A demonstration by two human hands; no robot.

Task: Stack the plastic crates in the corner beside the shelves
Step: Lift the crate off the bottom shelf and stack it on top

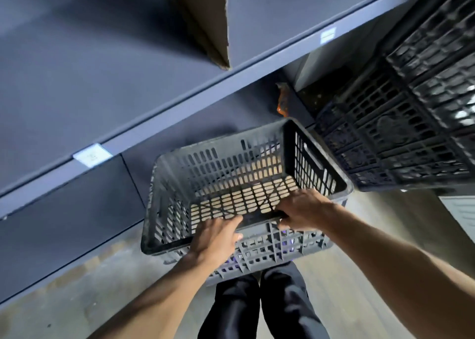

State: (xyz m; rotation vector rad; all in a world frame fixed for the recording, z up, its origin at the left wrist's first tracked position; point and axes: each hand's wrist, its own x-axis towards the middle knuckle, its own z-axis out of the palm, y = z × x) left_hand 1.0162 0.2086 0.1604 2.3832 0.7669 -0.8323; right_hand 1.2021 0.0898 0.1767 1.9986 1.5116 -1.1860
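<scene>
Both hands grip only the near rim of the gray crate (241, 184) at frame centre, so its far end could dip or catch the shelf (180, 99) edge or the dark stack of crates (401, 112) at upper right. The left hand (216, 238) and right hand (303, 209) are each closed over that rim, the crate reaching away from them toward the stack.

So the crate (231, 184) sits near and centre, both hands on its near rim: left hand (216, 236) left, right hand (303, 210) right. Shelves (154, 112) run along the left with a cardboard piece (205, 17) standing on the upper one, and the crate stack (401, 122) is far right, just beside the crate.
</scene>
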